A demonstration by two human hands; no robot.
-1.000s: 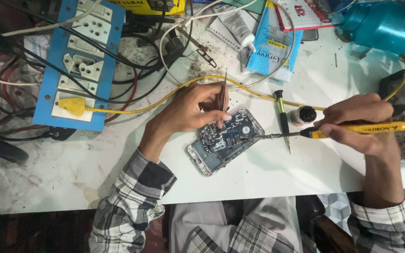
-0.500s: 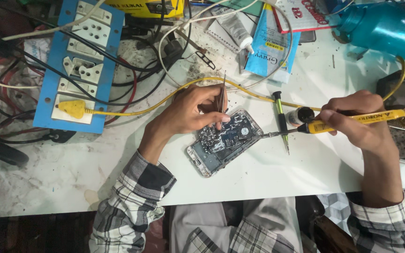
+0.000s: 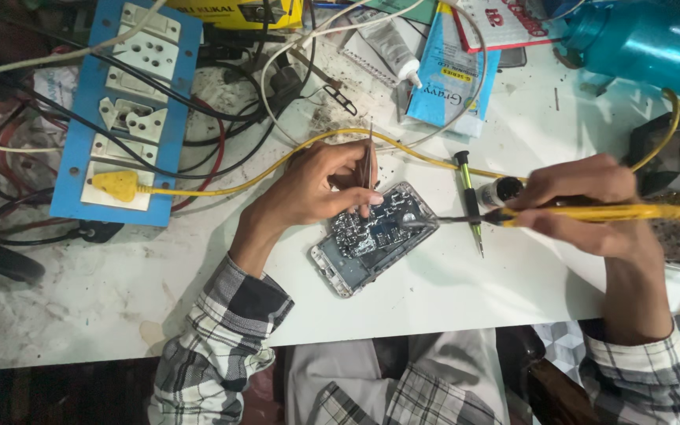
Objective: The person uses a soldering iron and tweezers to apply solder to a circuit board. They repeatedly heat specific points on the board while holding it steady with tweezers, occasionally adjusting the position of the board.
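Note:
An opened phone [image 3: 375,240] lies on the white table [image 3: 474,291] with its circuit board showing. My left hand [image 3: 312,185] pinches thin tweezers [image 3: 368,161], whose tips touch the board. My right hand [image 3: 592,201] grips a yellow-handled soldering iron [image 3: 592,213]. Its dark tip reaches left onto the phone's upper right corner.
A small screwdriver [image 3: 470,197] lies just right of the phone. A blue socket board [image 3: 131,102] with a yellow plug [image 3: 116,185] and tangled cables is at the left. A glue tube [image 3: 391,47], a blue packet [image 3: 446,71] and a teal hot-air tool [image 3: 647,39] lie at the back.
The soldering iron tip has moved left onto the phone's board. My left hand and the tweezers have hardly moved.

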